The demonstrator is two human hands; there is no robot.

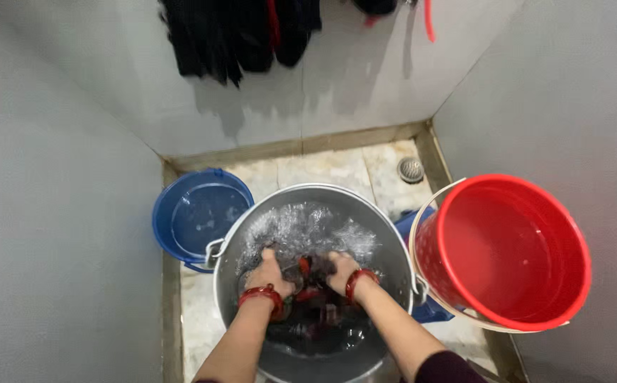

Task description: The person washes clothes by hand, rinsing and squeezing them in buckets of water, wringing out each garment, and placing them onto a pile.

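Two hands kneading dark cloth in a soapy steel tub.
Left to right: blue bucket (201, 216) against the tub's left rim; steel tub (386, 241) centre, suds at far side; left hand (269, 273) and right hand (340, 269), red bangles on both wrists, each clenched on the dark wet cloth (315, 312) in the water; red bucket (510, 252) tilted at right; floor drain (410, 169) behind.

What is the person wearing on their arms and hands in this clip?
Both forearms are bare. The left hand has a stack of red bangles at the wrist; the right hand has red bangles too. A dark maroon sleeve shows on the right upper arm. No gloves.
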